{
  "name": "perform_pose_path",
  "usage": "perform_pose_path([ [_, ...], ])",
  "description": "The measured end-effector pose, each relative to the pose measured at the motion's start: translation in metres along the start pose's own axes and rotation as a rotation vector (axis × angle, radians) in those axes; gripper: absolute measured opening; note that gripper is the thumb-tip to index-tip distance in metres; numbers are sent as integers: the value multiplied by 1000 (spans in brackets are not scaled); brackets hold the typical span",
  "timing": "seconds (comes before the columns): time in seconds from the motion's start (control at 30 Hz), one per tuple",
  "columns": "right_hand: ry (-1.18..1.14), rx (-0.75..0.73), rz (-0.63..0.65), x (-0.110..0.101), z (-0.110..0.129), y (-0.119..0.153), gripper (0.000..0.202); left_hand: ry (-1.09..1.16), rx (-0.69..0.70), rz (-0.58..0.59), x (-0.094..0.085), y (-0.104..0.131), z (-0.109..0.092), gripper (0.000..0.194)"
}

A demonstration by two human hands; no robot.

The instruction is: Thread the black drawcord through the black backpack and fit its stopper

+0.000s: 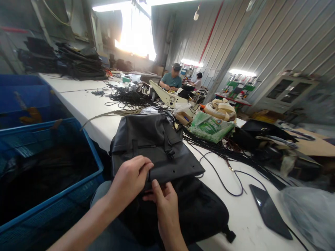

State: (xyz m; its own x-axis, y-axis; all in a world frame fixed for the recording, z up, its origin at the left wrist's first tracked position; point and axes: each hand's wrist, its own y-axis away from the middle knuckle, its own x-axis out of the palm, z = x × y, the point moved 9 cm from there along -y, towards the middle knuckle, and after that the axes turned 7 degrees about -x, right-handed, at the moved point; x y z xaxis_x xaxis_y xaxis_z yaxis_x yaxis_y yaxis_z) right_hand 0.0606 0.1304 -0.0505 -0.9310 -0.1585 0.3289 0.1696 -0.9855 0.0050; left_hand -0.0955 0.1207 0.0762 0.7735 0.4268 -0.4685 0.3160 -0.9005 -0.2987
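Note:
A black backpack (154, 132) with a smooth coated front, a strap and a buckle lies at the table's edge and over my lap. Small round holes run along its top panel's near edge. My left hand (133, 174) is closed in a pinch above that edge, on what looks like a short, thin black cord. Below it, my right hand (166, 202) has its thumb near the panel edge and its fingers curled beneath, gripping the bag there. The fingertips partly hide the spot between the hands. Soft black fabric of the bag spreads under my right hand.
Blue plastic crates (89, 139) stand left of the white table (230, 216). Black cords (217, 150), a green plastic bag (209, 127), a phone (269, 211) and clear plastic (311, 212) lie on it. Two people work farther back, one in a teal shirt (171, 82).

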Motion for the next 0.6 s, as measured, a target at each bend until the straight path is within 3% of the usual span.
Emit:
perform_pose_path([
  [0.13,-19,28,-82,-6,-9,0,53,38,-46,10,-22,-42,-25,22],
  [0.37,-38,61,-57,-5,-18,-2,58,-73,23,-29,-43,-95,-82,20],
  [0.6,-61,73,-27,-6,-24,-5,55,59,-32,29,-38,-112,-84,27],
])
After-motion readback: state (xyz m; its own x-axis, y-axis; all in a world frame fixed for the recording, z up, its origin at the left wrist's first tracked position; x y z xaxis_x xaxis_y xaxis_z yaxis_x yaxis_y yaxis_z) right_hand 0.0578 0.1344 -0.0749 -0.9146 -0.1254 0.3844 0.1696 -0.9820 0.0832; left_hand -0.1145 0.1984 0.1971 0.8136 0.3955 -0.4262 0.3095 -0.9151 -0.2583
